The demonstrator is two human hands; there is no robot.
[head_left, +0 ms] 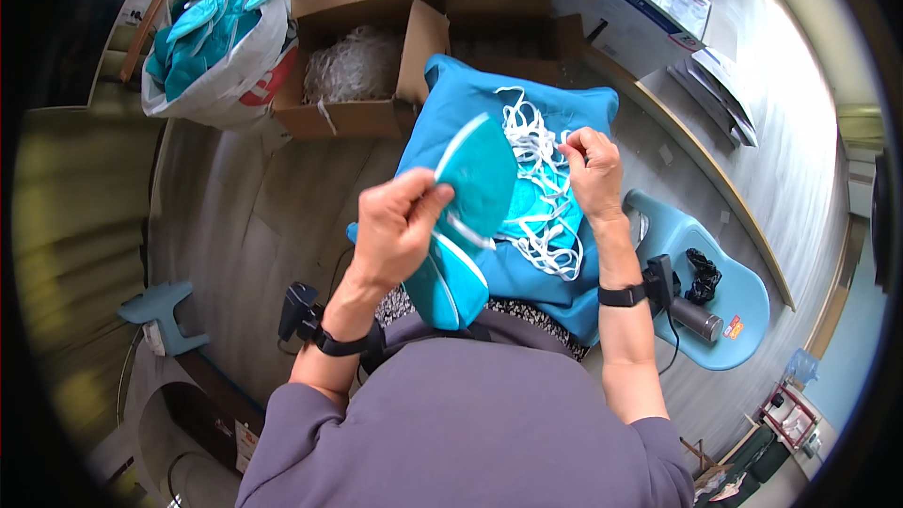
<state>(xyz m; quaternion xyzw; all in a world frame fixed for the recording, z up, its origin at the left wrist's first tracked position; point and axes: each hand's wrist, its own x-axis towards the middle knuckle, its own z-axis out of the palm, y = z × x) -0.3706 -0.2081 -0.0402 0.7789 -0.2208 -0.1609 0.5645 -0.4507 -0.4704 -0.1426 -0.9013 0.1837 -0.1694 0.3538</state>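
Note:
My left hand [395, 226] holds a teal cup-shaped face mask [480, 174] up by its edge, over a blue cloth [470, 94] spread across my lap. More teal masks [447, 287] lie stacked just below it near my body. My right hand [593, 169] pinches a white elastic strap from a tangled pile of white straps [536, 155] lying on the cloth. Both wrists wear black bands with small devices attached.
An open cardboard box [357, 118] with white straps inside stands ahead on the floor. A white bag [221, 56] full of teal masks is at the far left. A light blue stool [724, 292] with a black cylinder sits at my right. Boxes and papers lie at the far right.

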